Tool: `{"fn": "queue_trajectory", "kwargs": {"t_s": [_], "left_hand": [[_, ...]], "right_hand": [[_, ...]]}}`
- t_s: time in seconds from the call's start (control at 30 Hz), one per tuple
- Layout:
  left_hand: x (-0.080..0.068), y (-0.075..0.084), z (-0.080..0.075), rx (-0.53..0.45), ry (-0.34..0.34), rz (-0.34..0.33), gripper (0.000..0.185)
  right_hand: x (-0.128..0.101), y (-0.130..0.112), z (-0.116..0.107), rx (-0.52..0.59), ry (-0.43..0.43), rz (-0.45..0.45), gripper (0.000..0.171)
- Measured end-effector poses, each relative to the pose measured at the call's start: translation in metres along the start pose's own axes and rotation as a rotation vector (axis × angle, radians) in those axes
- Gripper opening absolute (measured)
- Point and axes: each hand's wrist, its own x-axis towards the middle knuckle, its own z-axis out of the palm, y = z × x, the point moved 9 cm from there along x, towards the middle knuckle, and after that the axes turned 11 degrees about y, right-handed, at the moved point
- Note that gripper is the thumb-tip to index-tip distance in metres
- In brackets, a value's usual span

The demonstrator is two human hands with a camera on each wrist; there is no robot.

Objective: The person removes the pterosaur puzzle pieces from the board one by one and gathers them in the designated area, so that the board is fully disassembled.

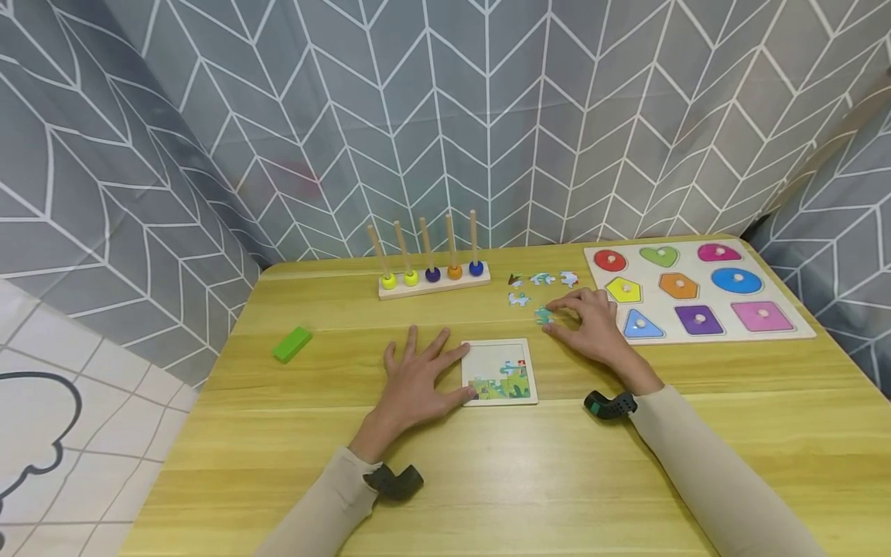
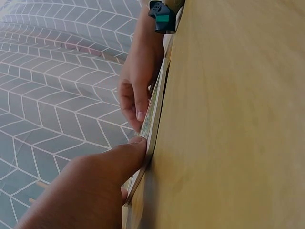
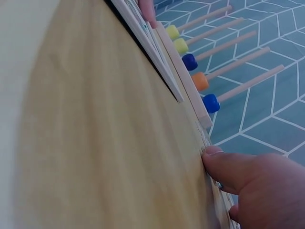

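While my left hand lies flat against the puzzle tray, only its near row is filled; my right hand pinches a loose piece, three more pieces wait.

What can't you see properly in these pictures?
- Head view: the puzzle tray picture and the loose pieces are too small to read.
- Head view: the right hand covers part of the piece at its fingertips.
- Left wrist view: the tray shows edge-on only, partly behind the left hand.
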Motion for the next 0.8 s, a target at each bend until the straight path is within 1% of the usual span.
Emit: {"fn": "queue_trajectory", "kwargs": {"t_s": [0.4, 0.8], "left_hand": [[0.000, 0.000, 0.000, 0.003, 0.007, 0.005, 0.074], [0.000, -0.002, 0.002, 0.008, -0.003, -0.002, 0.075]], "right_hand": [[0.011, 0.010, 0.006, -0.015, 0.019, 0.026, 0.035], [0.016, 0.008, 0.004, -0.022, 0.032, 0.054, 0.036]]}}
